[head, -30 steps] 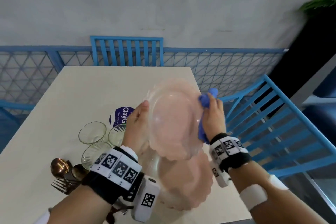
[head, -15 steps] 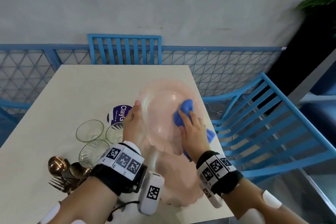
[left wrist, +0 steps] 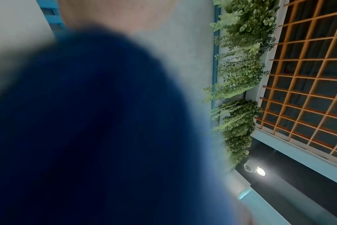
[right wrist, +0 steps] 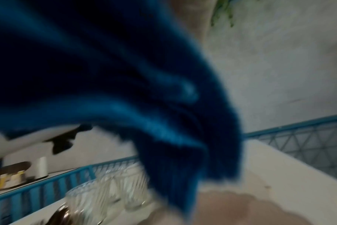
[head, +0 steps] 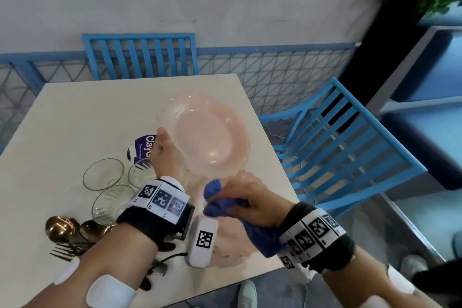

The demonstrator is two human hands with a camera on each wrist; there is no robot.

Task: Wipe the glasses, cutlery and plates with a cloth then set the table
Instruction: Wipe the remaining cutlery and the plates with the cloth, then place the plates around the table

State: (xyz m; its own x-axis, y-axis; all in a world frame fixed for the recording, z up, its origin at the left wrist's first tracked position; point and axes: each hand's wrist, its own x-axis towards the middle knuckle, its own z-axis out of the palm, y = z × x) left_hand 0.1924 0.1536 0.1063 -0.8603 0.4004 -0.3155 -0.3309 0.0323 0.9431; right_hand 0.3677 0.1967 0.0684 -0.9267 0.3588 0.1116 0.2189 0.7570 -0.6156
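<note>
My left hand [head: 166, 155] grips the left rim of a translucent pink plate [head: 205, 137] and holds it tilted above the table. My right hand [head: 246, 201] clutches a bunched blue cloth [head: 225, 204] just below the plate's near edge, off its surface. The cloth [left wrist: 96, 129] fills most of the left wrist view and, blurred, the cloth [right wrist: 115, 91] covers much of the right wrist view. A stack of pink plates [head: 232, 240] lies on the table under my hands. Three ribbed glasses [head: 103, 174] stand to the left, with copper cutlery [head: 65, 232] near the front edge.
The beige table [head: 87, 112] has a round purple coaster [head: 140, 149] beside the glasses. Blue slatted chairs stand at the far side [head: 140, 55] and at the right [head: 345, 147]. A blue mesh railing [head: 275, 70] runs behind, with a grey wall beyond.
My right hand has drawn the cloth off the plate's face, down towards me to below its near edge. The left hand still holds the plate, now a little farther out over the table.
</note>
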